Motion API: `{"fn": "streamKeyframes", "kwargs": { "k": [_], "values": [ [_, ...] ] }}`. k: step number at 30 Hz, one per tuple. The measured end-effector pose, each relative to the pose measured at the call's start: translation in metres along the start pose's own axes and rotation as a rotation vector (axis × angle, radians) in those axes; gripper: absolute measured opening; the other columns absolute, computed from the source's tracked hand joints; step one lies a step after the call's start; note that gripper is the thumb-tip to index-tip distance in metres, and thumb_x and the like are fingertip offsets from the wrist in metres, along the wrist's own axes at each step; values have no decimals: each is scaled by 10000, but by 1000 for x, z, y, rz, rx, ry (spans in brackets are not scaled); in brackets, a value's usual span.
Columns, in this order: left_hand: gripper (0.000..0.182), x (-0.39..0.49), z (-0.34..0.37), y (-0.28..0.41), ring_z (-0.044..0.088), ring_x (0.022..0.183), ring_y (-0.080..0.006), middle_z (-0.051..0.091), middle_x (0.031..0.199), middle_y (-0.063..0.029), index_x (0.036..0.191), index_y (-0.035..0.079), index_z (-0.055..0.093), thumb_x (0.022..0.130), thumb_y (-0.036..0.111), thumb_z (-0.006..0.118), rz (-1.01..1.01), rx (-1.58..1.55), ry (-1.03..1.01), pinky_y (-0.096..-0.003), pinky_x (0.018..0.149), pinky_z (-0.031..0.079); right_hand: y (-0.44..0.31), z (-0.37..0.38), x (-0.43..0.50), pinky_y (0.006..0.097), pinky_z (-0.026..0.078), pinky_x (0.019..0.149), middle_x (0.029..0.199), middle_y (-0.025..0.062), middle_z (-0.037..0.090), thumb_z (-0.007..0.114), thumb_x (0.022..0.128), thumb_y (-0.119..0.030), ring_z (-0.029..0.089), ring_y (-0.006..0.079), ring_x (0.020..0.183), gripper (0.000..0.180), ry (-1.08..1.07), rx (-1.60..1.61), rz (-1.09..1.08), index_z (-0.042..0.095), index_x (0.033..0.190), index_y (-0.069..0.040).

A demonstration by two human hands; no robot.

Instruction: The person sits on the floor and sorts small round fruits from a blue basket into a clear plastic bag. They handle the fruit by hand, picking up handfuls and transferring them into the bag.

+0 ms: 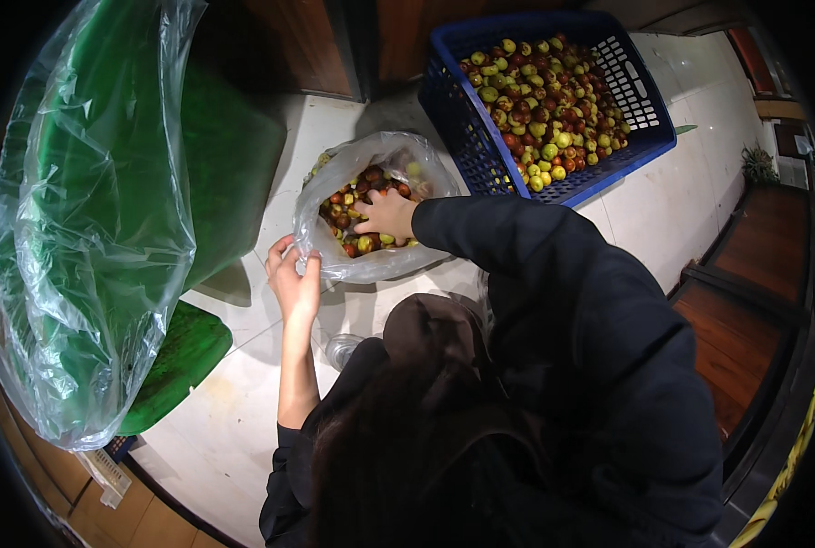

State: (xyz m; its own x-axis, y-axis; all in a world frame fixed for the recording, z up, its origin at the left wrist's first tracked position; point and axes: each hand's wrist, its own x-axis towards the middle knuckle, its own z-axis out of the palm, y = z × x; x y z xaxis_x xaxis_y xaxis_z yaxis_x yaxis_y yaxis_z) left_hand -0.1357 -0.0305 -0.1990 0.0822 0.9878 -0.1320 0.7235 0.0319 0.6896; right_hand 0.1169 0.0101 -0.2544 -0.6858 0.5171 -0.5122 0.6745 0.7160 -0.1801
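Observation:
A clear plastic bag [373, 266] stands open-mouthed on the floor with red and yellow-green jujubes [353, 198] inside. My right hand [385, 214] reaches into it from the right, fingers spread over the fruit; whether the hidden fingertips touch any fruit cannot be told. At the bag's left front edge, my left hand [296, 267] has its thumb and fingers on either side of the plastic rim, gripping it. Beyond my right forearm sits a blue perforated plastic basket [565, 198] holding a large heap of similar jujubes [538, 103].
On the left stands a large green bin [222, 164] with a clear plastic liner [106, 240] over it. A green plastic lid or panel [181, 363] lies low beside it. Dark wooden panels [736, 349] run along the right, and white tiles [243, 383] cover the floor.

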Motion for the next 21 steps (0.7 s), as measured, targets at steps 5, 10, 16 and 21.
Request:
{"fn": "streamKeyframes", "kwargs": {
  "k": [5,10,16,21],
  "values": [
    [336,-12,10,-12,530,1263,-355,580,1328,-185,1088,-56,711,892,217,698,-28,-9,2,-412,1092,400,-4,18,-4,491,603,757,1414,185,499,593,934,-141,590,445,1142,415,212,122,-9,610,1320,-292],
    [361,-5,6,-10,511,1288,-364,561,1356,-201,1136,-54,679,897,216,696,-77,-20,-119,-422,1102,390,-7,24,2,492,587,777,1210,128,642,661,874,-166,652,407,1079,271,231,140,-30,720,1136,-201],
    [546,-16,-13,47,430,1365,-368,453,1480,-204,1421,16,468,960,248,645,237,134,124,-481,1140,356,15,-40,-7,491,532,787,1015,119,721,748,728,-80,684,379,945,336,50,483,-202,707,1058,-127],
    [570,-18,-27,104,463,1365,-298,472,1494,-135,1460,94,452,1032,458,552,-292,-1480,-209,-479,1173,346,1,-116,-80,441,511,853,1054,121,617,713,770,-85,632,338,987,363,549,868,-376,677,1128,-131]
  ]
}}
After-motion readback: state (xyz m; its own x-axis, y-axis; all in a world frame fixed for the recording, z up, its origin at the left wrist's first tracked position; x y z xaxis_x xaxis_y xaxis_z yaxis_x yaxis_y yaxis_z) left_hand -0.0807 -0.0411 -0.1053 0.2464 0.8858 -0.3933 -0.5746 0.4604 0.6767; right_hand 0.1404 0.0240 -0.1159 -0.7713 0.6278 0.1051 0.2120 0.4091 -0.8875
